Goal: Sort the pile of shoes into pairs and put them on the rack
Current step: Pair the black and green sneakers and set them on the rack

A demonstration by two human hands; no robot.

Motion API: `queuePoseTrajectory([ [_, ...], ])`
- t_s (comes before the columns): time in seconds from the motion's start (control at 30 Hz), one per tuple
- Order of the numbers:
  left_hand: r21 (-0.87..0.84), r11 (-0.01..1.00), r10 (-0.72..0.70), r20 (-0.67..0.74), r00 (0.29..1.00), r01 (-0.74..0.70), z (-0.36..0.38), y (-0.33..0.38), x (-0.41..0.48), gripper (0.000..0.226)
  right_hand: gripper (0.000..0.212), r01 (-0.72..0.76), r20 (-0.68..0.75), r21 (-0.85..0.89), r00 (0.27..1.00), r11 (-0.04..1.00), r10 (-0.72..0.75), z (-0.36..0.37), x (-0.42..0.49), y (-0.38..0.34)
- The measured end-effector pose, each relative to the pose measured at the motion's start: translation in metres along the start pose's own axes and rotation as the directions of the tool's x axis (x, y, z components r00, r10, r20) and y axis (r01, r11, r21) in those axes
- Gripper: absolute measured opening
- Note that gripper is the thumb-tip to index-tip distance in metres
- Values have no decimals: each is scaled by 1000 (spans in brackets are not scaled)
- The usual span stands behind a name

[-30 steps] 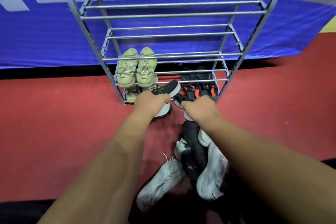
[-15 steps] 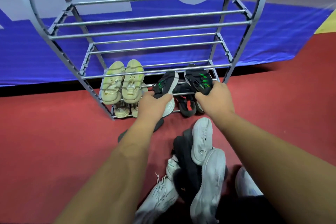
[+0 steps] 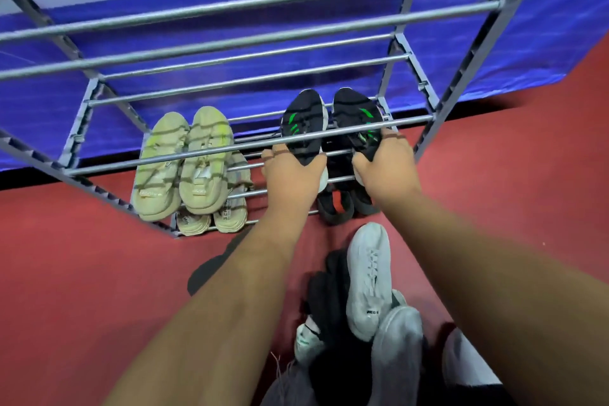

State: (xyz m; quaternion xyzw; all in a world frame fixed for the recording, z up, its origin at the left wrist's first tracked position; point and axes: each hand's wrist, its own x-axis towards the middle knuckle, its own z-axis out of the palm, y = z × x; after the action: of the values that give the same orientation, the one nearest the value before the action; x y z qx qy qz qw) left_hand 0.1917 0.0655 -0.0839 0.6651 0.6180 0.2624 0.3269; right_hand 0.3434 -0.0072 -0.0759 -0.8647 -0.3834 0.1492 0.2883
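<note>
**Fourth pair going onto the rack; loose shoes left on the floor**

Head-height view down along two bare forearms toward a grey metal rack [image 3: 408,53] of round bars, on a red floor [image 3: 82,273], in front of a blue banner [image 3: 230,82].

Grasping one black shoe with green marks in each hand: left hand [image 3: 291,175] curled around the heel of the left shoe [image 3: 303,119]; right hand [image 3: 385,171] curled around the heel of the right shoe [image 3: 357,112]; both shoes toes-forward and side by side on the right half of the tier just above the bottom one, partly crossed by a front bar; not yet let go; cannot tell how firmly seated on the bars.

Already stored, by the look of it: a beige pair [image 3: 206,158] on the left half of that same tier, the two touching; a paler pair [image 3: 230,211] on the bottom tier beneath them; a black pair [image 3: 336,206] with red accents on the bottom tier, beneath the shoes in hand.

Left to sort: a pile [image 3: 349,323] on the floor, just in front of the rack and between the forearms; a white shoe [image 3: 369,273] on top; a grey shoe [image 3: 398,349] touching its heel; a black shoe [image 3: 329,293] beneath; a white shoe with green trim [image 3: 308,339] at the left edge; more at the lower edge, too hidden to count.

Judged from this: three pairs done, a fourth nearly done, probably past the midpoint; matching and shelving of the pile yet to come.
</note>
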Motion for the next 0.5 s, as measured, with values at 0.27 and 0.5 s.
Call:
queuePoseTrajectory([
  [0.27, 84, 996, -32, 11, 999, 31, 44, 9, 1, 76, 68, 23, 67, -162, 998, 986, -12, 10, 26, 11],
  [0.5, 89, 996, -7, 69, 998, 1, 43, 11, -1, 79, 74, 92, 12, -179, 996, 980, -91, 11, 18, 15],
])
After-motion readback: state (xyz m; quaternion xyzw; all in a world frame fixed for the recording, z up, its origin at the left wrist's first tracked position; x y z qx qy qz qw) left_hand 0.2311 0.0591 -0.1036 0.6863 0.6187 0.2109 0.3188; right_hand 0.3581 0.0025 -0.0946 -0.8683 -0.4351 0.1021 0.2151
